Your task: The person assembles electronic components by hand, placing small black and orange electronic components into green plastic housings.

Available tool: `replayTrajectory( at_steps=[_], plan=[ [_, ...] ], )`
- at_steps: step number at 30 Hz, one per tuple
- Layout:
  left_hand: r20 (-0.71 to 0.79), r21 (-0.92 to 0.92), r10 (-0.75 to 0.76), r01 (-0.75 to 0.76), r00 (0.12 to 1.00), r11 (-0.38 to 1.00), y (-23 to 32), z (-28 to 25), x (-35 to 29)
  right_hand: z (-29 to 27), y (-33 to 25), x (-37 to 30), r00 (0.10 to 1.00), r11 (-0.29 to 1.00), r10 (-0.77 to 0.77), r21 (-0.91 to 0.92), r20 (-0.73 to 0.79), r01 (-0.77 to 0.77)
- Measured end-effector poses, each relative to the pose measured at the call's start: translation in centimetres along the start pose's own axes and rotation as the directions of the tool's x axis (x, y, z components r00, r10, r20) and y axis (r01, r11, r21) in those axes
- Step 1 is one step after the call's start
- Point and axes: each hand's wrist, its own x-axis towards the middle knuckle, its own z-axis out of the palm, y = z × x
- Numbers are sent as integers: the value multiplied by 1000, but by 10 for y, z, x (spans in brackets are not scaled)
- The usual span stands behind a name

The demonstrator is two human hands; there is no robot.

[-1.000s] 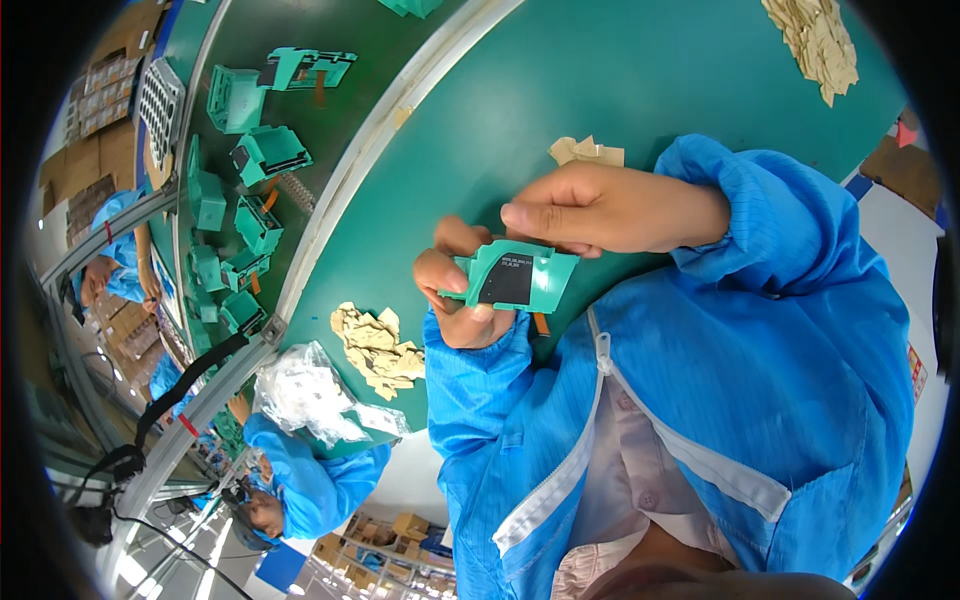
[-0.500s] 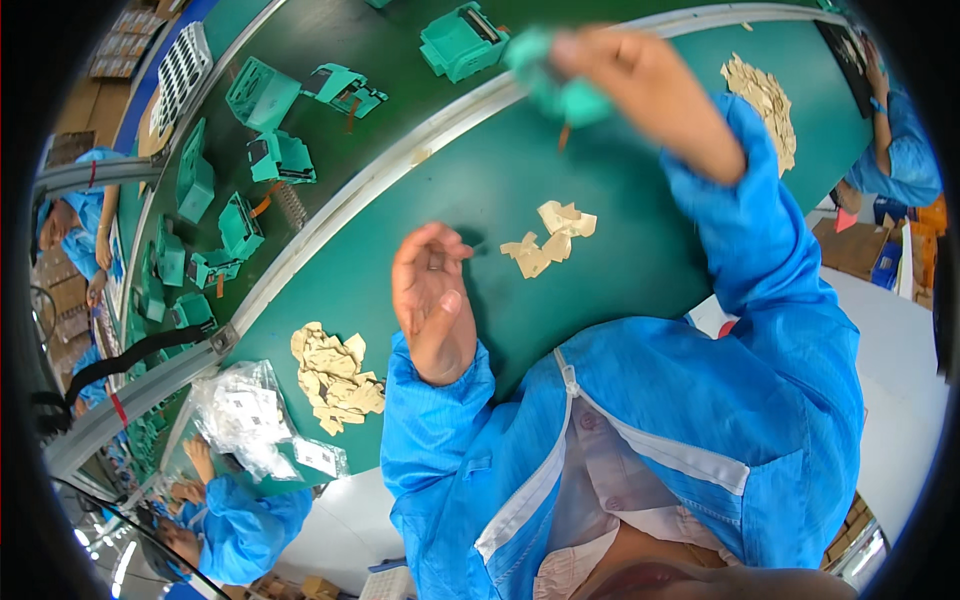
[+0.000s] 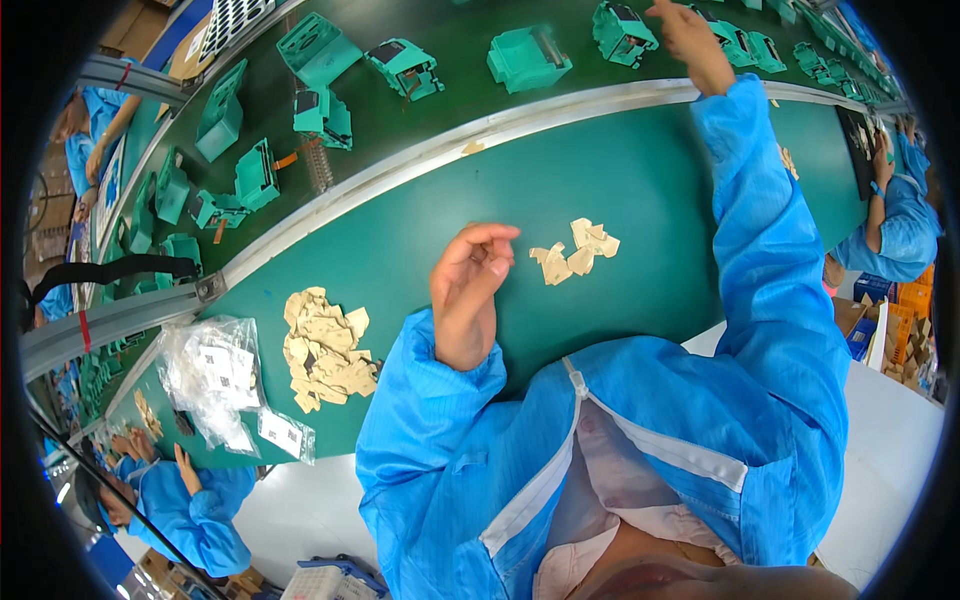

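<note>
My right hand [image 3: 692, 45] reaches far out over the belt at the upper right. Its fingers stretch loosely just beside a green plastic housing with a dark part in it [image 3: 623, 36], and nothing shows in its grip. Closer to me, my left hand [image 3: 468, 292] hovers above the green table, palm turned inward, fingers loosely bent and the thumb apart from them; it is open, with no object in it. Right of that hand lies a small group of torn beige paper pieces [image 3: 580, 262].
A bigger heap of beige scraps [image 3: 322, 345] sits at left, beside a clear plastic bag [image 3: 212, 375] with white labels. A pale metal rail [image 3: 480, 138] divides the table from the belt. Several green housings [image 3: 527, 58] stand on the belt. Co-workers [image 3: 190, 510] sit at both sides.
My right hand has moved outward to the belt; the green housing it held is now out of its fingers. The left hand stays raised, its fingers more bent. The view has shifted.
</note>
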Motion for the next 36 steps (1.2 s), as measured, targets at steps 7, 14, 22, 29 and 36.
replayTrajectory(
  at_steps=[7,14,22,29,36],
  plan=[
    [-105,653,277,-144,955,743,-12,3,7,14,-16,-125,921,921,-345,253,182,296],
    [161,986,510,-155,845,-55,57,-12,-26,62,-2,-232,767,952,-237,302,596,60],
    [-78,751,629,460,774,-473,119,-90,-106,77,10,-238,681,928,-293,370,671,34],
    [-64,814,573,375,817,-444,113,-109,-82,84,14,-237,674,908,-332,418,660,38],
    [-131,784,498,397,857,-477,119,-113,-86,90,17,-238,689,911,-313,411,653,25]
  ],
)
